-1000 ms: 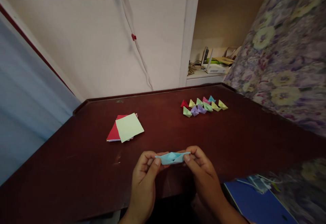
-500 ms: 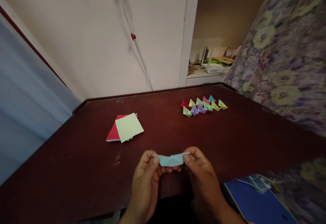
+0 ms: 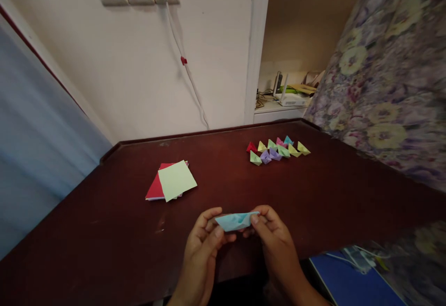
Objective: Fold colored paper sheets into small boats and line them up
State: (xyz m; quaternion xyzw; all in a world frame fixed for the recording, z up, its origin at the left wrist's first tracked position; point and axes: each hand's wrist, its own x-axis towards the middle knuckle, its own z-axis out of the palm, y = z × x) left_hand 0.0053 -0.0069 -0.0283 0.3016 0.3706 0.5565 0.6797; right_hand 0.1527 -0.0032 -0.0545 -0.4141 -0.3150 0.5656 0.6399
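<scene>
A small light-blue folded paper boat [image 3: 236, 220] is held over the near edge of the dark red table [image 3: 334, 190]. My left hand [image 3: 204, 245] pinches its left end, thumb on the paper. Its right end is pinched by my right hand [image 3: 273, 241]. Both hands are closed on the paper. Further back on the left lies a stack of paper squares [image 3: 170, 181], a pale green sheet on top of red ones. At the back right sits a cluster of several small folded paper boats [image 3: 277, 150] in red, green, purple, pink, blue and yellow.
A white wall with switches and a plugged-in white cable [image 3: 188, 74] rises behind the table. A recessed shelf holds a white router [image 3: 291, 97]. Flowered fabric [image 3: 386, 78] hangs at the right. A blue book [image 3: 348, 283] lies at the lower right, blue cloth [image 3: 31, 148] at the left.
The view has tilted up slightly, showing more of the wall switches. The blue boat has been turned a little between my fingers and sits tilted, its left end lower.
</scene>
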